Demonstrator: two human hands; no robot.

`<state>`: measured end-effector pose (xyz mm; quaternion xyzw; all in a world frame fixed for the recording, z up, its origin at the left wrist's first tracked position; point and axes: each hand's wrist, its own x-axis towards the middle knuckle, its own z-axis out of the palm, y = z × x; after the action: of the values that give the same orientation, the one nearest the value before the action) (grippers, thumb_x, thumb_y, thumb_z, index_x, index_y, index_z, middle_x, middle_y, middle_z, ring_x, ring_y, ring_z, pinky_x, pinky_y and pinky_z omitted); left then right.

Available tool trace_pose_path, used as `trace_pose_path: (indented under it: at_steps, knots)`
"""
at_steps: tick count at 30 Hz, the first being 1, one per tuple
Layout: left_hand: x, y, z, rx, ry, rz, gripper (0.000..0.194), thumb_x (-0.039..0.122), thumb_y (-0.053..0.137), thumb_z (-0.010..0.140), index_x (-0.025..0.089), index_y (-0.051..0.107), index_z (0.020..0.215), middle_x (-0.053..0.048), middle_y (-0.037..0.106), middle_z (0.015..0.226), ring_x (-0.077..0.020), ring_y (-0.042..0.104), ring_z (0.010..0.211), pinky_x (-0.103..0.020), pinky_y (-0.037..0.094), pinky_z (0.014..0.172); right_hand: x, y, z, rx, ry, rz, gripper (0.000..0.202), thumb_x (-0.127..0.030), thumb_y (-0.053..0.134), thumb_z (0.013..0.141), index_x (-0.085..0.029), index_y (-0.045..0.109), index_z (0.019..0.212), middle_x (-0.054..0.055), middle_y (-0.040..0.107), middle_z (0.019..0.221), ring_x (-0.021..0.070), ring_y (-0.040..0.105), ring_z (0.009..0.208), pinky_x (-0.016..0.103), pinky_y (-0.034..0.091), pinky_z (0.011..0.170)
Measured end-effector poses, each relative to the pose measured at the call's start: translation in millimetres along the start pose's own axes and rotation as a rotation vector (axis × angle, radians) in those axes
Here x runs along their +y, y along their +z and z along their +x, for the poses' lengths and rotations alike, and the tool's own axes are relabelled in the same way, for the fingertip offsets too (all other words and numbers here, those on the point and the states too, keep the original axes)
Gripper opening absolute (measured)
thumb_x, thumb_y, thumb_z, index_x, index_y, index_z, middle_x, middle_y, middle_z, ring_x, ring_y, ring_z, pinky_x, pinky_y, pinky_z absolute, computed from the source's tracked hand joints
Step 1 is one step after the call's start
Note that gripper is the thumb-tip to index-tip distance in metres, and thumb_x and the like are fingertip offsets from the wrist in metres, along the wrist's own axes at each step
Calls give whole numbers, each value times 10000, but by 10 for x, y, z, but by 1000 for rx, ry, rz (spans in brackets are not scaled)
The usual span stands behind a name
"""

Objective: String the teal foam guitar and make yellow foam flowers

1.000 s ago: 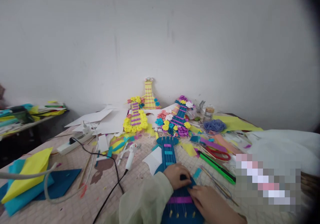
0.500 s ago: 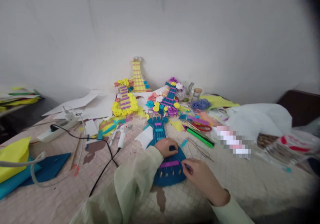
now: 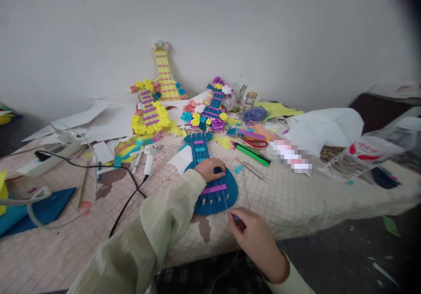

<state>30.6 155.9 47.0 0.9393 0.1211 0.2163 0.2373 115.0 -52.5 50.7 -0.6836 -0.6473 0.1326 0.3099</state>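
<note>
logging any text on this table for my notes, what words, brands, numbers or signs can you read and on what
No text can be read with certainty.
Clear plastic bag at the right: red-and-white print, too blurred to read.
Pixelated patch left of the bag: masked, so any text is hidden.
White glue gun: any marking is too small to read.
Blue guitar-shaped piece: no lettering visible.

A craft workspace, judging by its glue gun (image 3: 149, 162), scissors (image 3: 258, 142) and coloured scraps (image 3: 224, 143).
</note>
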Motion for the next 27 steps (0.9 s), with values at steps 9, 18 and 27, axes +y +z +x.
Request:
trace_pose_path:
  at_steps: [9, 18, 27]
  knots:
    - [7, -6, -6, 0, 0, -4, 79, 225, 578, 744, 164, 621, 770, -52, 658, 941, -161, 590, 913, -279, 440, 839, 119, -128, -6, -147, 197, -78, 234, -213, 419, 784, -169, 612, 659, 26, 620, 593, 135, 542, 543, 243, 339, 545]
    - [-6, 6, 9, 1, 22, -2, 74, 212, 571, 744, 158, 615, 768, -60, 659, 933, -165, 588, 910, -292, 435, 846, 247, -275, 302, -355, 48, -382, 229, -227, 455, 750, -173, 593, 577, 40, 639, 587, 136, 544, 556, 264, 212, 497]
    - [31, -9, 3, -14, 16, 20, 69, 210, 562, 750, 161, 608, 765, -61, 657, 941, -167, 581, 912, -308, 425, 863, 235, -277, 400, -396, -15, -450, 229, -235, 462, 747, -168, 578, 562, 40, 630, 585, 134, 538, 555, 272, 186, 495]
